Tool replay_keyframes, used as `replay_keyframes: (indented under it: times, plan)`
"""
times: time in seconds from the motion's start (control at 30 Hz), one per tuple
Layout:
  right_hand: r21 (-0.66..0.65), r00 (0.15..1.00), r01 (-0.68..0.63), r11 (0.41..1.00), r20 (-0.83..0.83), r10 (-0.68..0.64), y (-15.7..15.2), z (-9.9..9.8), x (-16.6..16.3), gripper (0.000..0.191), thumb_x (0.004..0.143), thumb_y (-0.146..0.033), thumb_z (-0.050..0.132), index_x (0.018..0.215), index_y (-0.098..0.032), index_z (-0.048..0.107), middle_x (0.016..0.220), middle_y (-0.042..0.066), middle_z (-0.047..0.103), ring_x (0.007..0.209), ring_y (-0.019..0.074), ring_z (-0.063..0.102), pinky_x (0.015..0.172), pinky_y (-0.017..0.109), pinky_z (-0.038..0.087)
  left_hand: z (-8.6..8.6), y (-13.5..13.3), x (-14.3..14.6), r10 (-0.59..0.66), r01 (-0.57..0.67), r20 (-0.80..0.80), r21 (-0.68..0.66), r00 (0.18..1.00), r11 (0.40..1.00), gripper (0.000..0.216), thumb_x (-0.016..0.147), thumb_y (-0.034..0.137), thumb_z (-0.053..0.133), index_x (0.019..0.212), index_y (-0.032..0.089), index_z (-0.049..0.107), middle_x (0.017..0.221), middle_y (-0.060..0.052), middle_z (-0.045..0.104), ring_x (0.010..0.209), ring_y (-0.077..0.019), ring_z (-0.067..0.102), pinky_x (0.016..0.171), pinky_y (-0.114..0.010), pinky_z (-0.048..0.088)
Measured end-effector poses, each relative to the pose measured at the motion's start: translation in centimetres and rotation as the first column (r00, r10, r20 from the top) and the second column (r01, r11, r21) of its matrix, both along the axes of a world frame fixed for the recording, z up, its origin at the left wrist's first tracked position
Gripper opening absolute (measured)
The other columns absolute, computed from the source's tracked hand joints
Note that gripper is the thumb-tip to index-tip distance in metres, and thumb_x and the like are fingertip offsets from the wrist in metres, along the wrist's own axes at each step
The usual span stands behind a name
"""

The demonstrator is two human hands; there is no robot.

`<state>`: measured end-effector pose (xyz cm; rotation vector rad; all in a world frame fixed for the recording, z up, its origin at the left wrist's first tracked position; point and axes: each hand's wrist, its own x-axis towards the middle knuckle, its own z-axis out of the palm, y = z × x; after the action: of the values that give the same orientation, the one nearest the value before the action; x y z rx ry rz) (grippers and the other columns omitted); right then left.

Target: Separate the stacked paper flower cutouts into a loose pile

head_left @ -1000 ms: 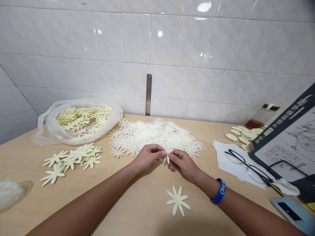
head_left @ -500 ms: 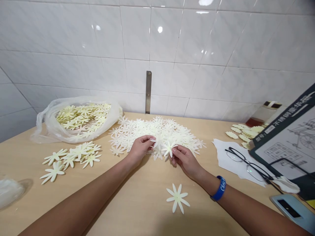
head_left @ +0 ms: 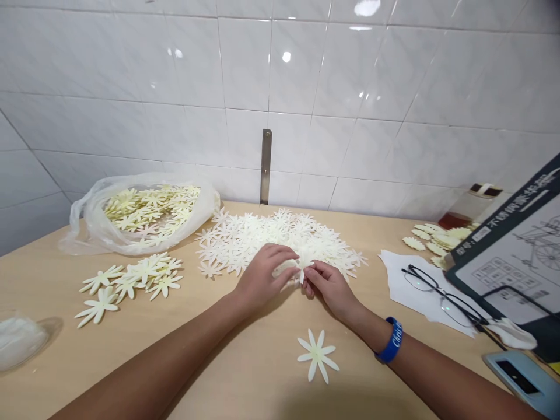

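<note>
A white petal flower (head_left: 303, 269) is pinched between the thumb and fingers of my right hand (head_left: 330, 286), in front of the big pile. My left hand (head_left: 268, 277) is beside it, thumb and fingers curved and apart, the tips close to the held flower; whether they touch it I cannot tell. Behind both hands spreads a heap of thin white flower cutouts (head_left: 262, 230). Nearer to me, a single pale flower (head_left: 317, 354) with long narrow petals lies flat on the table. Left of my left hand is a small group of pale yellow flowers (head_left: 142, 274).
A clear plastic bag (head_left: 205, 216) of yellowish flowers stands at the back left, a small clear dish (head_left: 21, 344) at the left edge. On the right are glasses (head_left: 437, 289) on white paper (head_left: 394, 274), scalloped pieces (head_left: 441, 239), a printed box (head_left: 516, 256) and a light-blue device (head_left: 525, 382).
My left hand has moved right toward the right hand, its thumb and fingers now spread apart instead of pinched. My right hand keeps hold of the flower in nearly the same place.
</note>
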<state>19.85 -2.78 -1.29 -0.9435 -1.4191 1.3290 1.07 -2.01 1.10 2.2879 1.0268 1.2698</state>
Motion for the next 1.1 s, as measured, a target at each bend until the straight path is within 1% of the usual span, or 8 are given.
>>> replay_keyframes:
  times: [0.17,0.37,0.43,0.53,0.63,0.73,0.9,1.1]
  plan:
    - [0.028,0.998,-0.043,0.999,0.045,0.042,-0.1,0.2,-0.1,0.04,0.08,-0.054,0.064,0.064,-0.018,0.059,0.056,0.0,0.059,0.048,0.0109,0.049,0.05,0.026,0.04,0.3,-0.3,0.4,-0.035,0.047,0.089,-0.137,0.995,0.989,0.017,0.086,0.028,0.056,0.078,0.022,0.07,0.087,-0.006,0.07,0.088,-0.0202,0.061,0.084,-0.032,0.046]
    - [0.007,1.0,-0.004,1.0,-0.02,0.004,0.2,-0.2,0.2,0.037,0.084,-0.05,0.062,0.067,-0.018,0.058,0.055,-0.001,0.057,0.047,0.0108,0.049,0.051,0.027,0.039,-0.1,1.3,-1.1,0.298,-0.178,0.266,-0.397,0.917,0.901,0.017,0.085,0.033,0.054,0.086,0.019,0.063,0.085,-0.005,0.068,0.082,-0.0197,0.061,0.074,-0.03,0.047]
    - [0.018,0.999,-0.028,0.999,-0.036,0.029,0.4,-0.4,0.3,0.034,0.086,-0.048,0.06,0.071,-0.018,0.059,0.055,-0.001,0.056,0.047,0.0106,0.048,0.051,0.026,0.038,-0.2,1.6,-1.4,0.387,-0.299,0.243,-0.331,0.889,0.895,0.017,0.085,0.028,0.052,0.095,0.02,0.063,0.099,-0.007,0.067,0.095,-0.0217,0.06,0.082,-0.033,0.046]
    - [0.014,0.998,-0.039,0.999,-0.048,0.04,0.5,-0.7,0.3,0.029,0.087,-0.044,0.059,0.075,-0.018,0.062,0.058,-0.001,0.057,0.048,0.0104,0.049,0.05,0.025,0.038,-0.3,1.5,-1.5,0.412,-0.403,0.191,-0.085,0.891,0.911,0.021,0.087,0.021,0.048,0.099,0.022,0.065,0.117,-0.007,0.061,0.116,-0.023,0.051,0.1,-0.038,0.039]
    - [-0.027,0.998,-0.035,0.999,-0.058,0.034,0.6,-0.6,0.3,0.03,0.085,-0.043,0.062,0.071,-0.017,0.061,0.061,0.0,0.06,0.049,0.01,0.05,0.05,0.025,0.039,-0.4,0.9,-1.0,0.27,-0.282,0.124,0.088,0.955,0.956,0.023,0.091,0.022,0.047,0.098,0.022,0.068,0.111,-0.008,0.063,0.112,-0.0213,0.053,0.101,-0.038,0.04]
    - [-0.062,0.997,-0.024,0.998,-0.069,0.02,0.5,-0.6,0.2,0.032,0.082,-0.044,0.066,0.067,-0.016,0.061,0.059,0.0,0.06,0.048,0.0097,0.051,0.049,0.024,0.04,-0.7,0.2,-0.2,0.103,-0.106,0.026,0.127,0.994,0.986,0.022,0.091,0.025,0.051,0.102,0.022,0.069,0.103,-0.008,0.066,0.103,-0.0205,0.057,0.094,-0.035,0.045]
    - [-0.074,0.997,-0.042,0.996,-0.073,0.037,0.5,-0.8,0.4,0.033,0.077,-0.044,0.072,0.063,-0.017,0.059,0.051,-0.002,0.058,0.041,0.0093,0.048,0.043,0.023,0.037,-0.9,-0.5,0.6,-0.117,0.114,-0.073,-0.036,0.991,0.993,0.023,0.09,0.028,0.053,0.104,0.025,0.07,0.099,-0.007,0.07,0.095,-0.0203,0.061,0.086,-0.033,0.047]
    - [-0.05,0.998,-0.06,0.997,-0.035,0.058,0.5,-0.7,0.3,0.035,0.079,-0.046,0.069,0.062,-0.017,0.058,0.054,-0.001,0.058,0.045,0.0091,0.047,0.046,0.024,0.038,-0.4,-0.5,0.9,-0.039,0.084,0.16,-0.284,0.986,0.955,0.02,0.085,0.031,0.056,0.089,0.023,0.074,0.09,-0.006,0.073,0.085,-0.02,0.065,0.08,-0.031,0.049]
